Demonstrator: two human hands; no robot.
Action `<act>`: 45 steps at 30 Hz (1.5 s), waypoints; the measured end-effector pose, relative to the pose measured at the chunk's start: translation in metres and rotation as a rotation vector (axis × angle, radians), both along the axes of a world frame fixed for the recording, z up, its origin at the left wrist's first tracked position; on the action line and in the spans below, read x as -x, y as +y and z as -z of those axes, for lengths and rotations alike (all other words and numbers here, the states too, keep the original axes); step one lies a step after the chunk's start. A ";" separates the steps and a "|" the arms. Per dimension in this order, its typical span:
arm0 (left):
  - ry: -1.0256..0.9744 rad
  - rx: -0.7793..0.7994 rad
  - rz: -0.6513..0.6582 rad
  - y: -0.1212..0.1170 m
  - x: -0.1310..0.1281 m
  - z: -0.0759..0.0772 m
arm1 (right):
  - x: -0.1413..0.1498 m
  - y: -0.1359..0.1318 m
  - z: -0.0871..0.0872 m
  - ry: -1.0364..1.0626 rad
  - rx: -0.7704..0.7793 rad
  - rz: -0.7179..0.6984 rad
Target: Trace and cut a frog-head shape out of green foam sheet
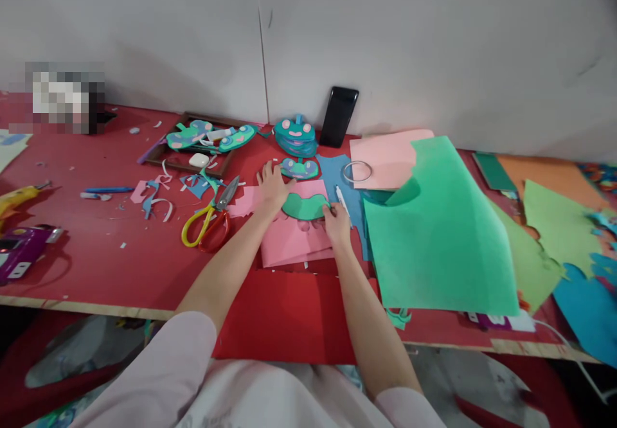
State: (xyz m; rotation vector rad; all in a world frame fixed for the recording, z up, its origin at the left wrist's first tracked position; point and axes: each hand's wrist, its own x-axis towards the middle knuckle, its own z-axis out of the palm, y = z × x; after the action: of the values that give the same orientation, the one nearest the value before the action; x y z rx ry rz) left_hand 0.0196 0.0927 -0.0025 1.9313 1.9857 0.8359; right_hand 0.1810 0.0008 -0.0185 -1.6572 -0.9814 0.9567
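My right hand (337,222) pinches the right end of a green bean-shaped felt piece (304,207). That piece lies over pink felt sheets (294,248) with cut-outs along one edge. Just left of it, my left hand (274,187) reaches forward with fingers apart, its thumb close to the green piece. Beyond the fingertips lies a small teal felt face (299,168) with purple and pink patches. Behind it is a stack of similar teal faces (295,133). A white pen (343,200) rests on blue felt (335,174) beside my right hand.
Scissors (212,219) with yellow and red handles lie left of my left arm, among felt scraps (154,193). A large green felt sheet (443,241) covers the right side. A phone (339,117) leans on the wall; a brown tray (219,171) holds more faces.
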 end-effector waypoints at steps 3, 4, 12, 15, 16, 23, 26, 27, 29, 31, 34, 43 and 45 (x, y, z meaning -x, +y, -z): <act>-0.220 -0.128 0.018 -0.023 0.002 -0.008 | -0.004 0.004 -0.003 0.071 0.046 -0.015; -0.331 -0.189 0.040 -0.033 0.003 -0.010 | -0.005 0.005 -0.003 0.096 0.063 -0.016; -0.908 0.090 0.048 -0.058 0.008 -0.002 | -0.012 0.005 0.000 0.199 0.078 0.026; -1.004 0.130 -0.037 -0.049 0.010 0.001 | -0.012 0.002 -0.002 0.199 0.047 0.045; -1.021 0.131 -0.060 -0.047 0.011 0.001 | -0.011 0.001 -0.004 0.194 0.033 0.053; -0.832 0.310 0.201 -0.049 0.019 -0.005 | 0.001 -0.004 -0.017 0.197 -0.036 0.028; -0.719 0.418 0.268 -0.052 0.022 -0.012 | 0.005 -0.004 -0.019 0.189 -0.039 0.010; -0.707 0.443 0.262 -0.053 0.023 -0.014 | 0.006 -0.004 -0.019 0.189 -0.038 0.008; -0.709 0.464 0.228 -0.054 0.023 -0.017 | 0.006 -0.005 -0.020 0.179 -0.036 0.007; -0.726 0.449 0.189 -0.055 0.023 -0.020 | 0.006 -0.005 -0.021 0.164 -0.032 0.011; -0.732 0.410 0.160 -0.055 0.022 -0.022 | 0.007 -0.005 -0.022 0.168 -0.017 0.031; -0.754 0.336 0.146 -0.057 0.019 -0.021 | 0.007 -0.007 -0.027 0.189 -0.026 0.038; -0.777 0.324 0.158 -0.058 0.019 -0.020 | 0.008 -0.008 -0.029 0.197 -0.017 0.017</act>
State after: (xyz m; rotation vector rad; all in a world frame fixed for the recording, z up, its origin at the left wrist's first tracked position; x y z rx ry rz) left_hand 0.0009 0.0345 0.0173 1.2780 1.3746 0.9545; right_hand 0.1729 -0.0073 0.0110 -1.5228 -0.8388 1.0748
